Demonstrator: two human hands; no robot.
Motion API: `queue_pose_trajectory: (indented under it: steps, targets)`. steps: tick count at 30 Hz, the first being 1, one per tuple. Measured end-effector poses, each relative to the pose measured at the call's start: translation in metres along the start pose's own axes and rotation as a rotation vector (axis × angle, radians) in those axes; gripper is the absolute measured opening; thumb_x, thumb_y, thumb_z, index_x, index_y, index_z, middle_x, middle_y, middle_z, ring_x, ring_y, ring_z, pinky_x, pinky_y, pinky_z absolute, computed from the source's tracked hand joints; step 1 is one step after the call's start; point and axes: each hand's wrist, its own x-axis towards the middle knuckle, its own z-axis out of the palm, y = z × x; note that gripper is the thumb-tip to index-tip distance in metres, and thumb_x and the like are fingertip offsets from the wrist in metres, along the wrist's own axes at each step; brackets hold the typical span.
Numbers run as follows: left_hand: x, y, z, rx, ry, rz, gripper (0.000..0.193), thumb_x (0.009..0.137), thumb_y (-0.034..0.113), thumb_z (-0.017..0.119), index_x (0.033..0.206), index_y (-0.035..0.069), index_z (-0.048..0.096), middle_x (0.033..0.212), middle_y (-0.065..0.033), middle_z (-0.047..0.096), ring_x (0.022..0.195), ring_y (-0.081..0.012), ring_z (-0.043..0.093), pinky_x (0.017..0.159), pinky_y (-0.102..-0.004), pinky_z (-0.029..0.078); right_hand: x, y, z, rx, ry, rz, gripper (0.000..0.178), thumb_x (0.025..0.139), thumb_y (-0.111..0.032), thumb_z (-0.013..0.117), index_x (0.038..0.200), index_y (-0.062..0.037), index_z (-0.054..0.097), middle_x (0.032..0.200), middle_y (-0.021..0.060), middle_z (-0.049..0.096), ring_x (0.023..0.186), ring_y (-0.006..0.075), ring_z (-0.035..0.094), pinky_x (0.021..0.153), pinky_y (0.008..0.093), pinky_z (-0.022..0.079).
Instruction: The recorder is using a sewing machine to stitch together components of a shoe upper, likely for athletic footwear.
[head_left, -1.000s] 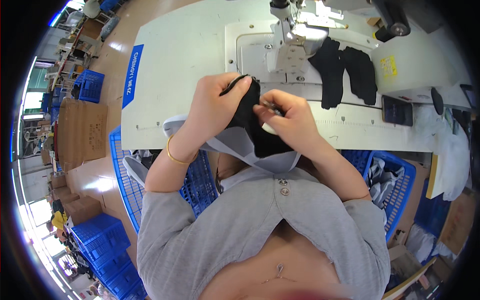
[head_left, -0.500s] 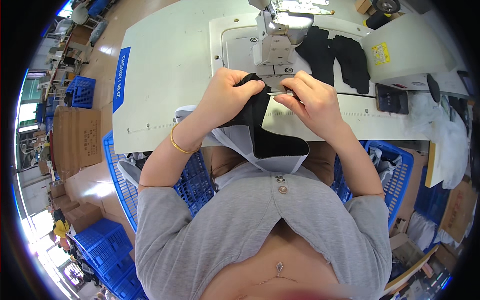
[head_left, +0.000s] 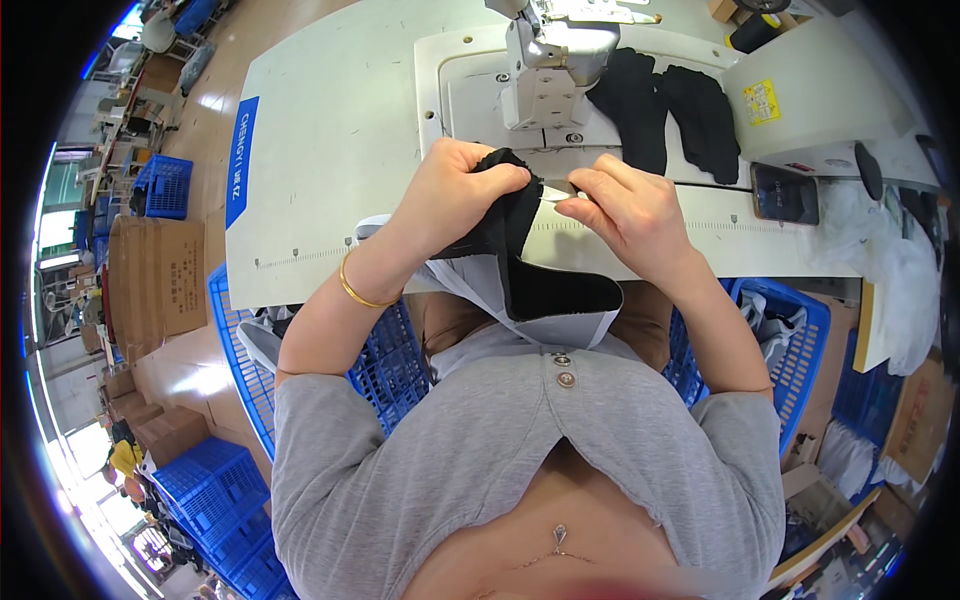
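My left hand [head_left: 455, 195] is closed on a black fabric piece with grey-white panels [head_left: 562, 290], pinching its upper edge between thumb and fingers. The lower part hangs over the table's front edge toward my lap. In my right hand [head_left: 635, 215] is a small pair of thread snips [head_left: 553, 194], mostly covered by the fingers. Their pale pointed blades reach left to the black edge beside my left thumb. Just beyond both hands stands the sewing machine head [head_left: 548, 95].
Two black fabric pieces [head_left: 632, 110] lie right of the machine head. A phone [head_left: 785, 193] rests on the white table [head_left: 330, 180] near clear plastic bags [head_left: 880, 270]. Blue baskets [head_left: 240, 370] holding fabric flank my lap. A cardboard box [head_left: 155, 275] stands at far left.
My right hand has shifted slightly to the right and down, with more of the snips' blades now showing. My left hand keeps its hold on the fabric piece, almost unmoved.
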Motion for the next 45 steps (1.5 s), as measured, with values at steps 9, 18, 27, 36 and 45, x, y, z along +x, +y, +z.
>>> queue_pose_trajectory:
  steps: [9, 18, 27, 36, 45]
  targets:
    - [-0.003, 0.002, 0.001, -0.003, 0.004, 0.024, 0.02, 0.083, 0.013, 0.065, 0.08, -0.006, 0.07, 0.07, -0.0028, 0.067, 0.063, -0.0056, 0.057, 0.054, -0.0219, 0.045, -0.003, 0.002, 0.0, 0.005, -0.002, -0.001, 0.031, 0.079, -0.032, 0.075, 0.082, -0.0039, 0.063, 0.07, 0.0038, 0.055, 0.053, 0.0173, 0.057, 0.046, 0.0294, 0.046]
    - [0.0, 0.001, 0.002, -0.06, -0.076, -0.039, 0.019, 0.082, 0.013, 0.065, 0.082, -0.005, 0.072, 0.071, -0.0029, 0.067, 0.062, -0.006, 0.057, 0.054, -0.0212, 0.044, 0.0, 0.004, -0.002, 0.052, -0.024, -0.04, 0.031, 0.078, -0.032, 0.075, 0.082, -0.0043, 0.063, 0.071, 0.0036, 0.055, 0.053, 0.0181, 0.057, 0.046, 0.0297, 0.046]
    - [0.005, 0.0, 0.005, -0.079, -0.148, -0.087, 0.019, 0.083, 0.014, 0.065, 0.078, -0.004, 0.07, 0.07, -0.0014, 0.066, 0.06, -0.0054, 0.056, 0.054, -0.0215, 0.043, 0.009, 0.015, -0.007, 0.115, -0.081, -0.162, 0.028, 0.077, -0.029, 0.075, 0.08, -0.0051, 0.062, 0.069, 0.0039, 0.053, 0.055, 0.019, 0.057, 0.047, 0.0296, 0.045]
    - [-0.007, -0.001, 0.007, -0.129, 0.089, 0.141, 0.021, 0.092, 0.016, 0.063, 0.086, -0.004, 0.067, 0.073, 0.0014, 0.063, 0.064, -0.0033, 0.052, 0.057, -0.022, 0.044, -0.016, -0.032, -0.001, 0.509, -0.15, 0.385, 0.017, 0.076, -0.012, 0.077, 0.083, -0.0014, 0.065, 0.073, 0.0081, 0.061, 0.064, 0.0212, 0.06, 0.058, 0.0317, 0.046]
    - [-0.017, 0.004, -0.002, 0.042, -0.104, -0.082, 0.02, 0.08, 0.005, 0.073, 0.098, -0.002, 0.066, 0.09, -0.0064, 0.069, 0.078, -0.0095, 0.063, 0.07, -0.0226, 0.051, -0.015, -0.016, 0.002, 0.909, -0.252, 0.784, 0.01, 0.084, -0.008, 0.069, 0.086, 0.0011, 0.066, 0.074, -0.0003, 0.061, 0.07, 0.0053, 0.053, 0.062, 0.026, 0.043]
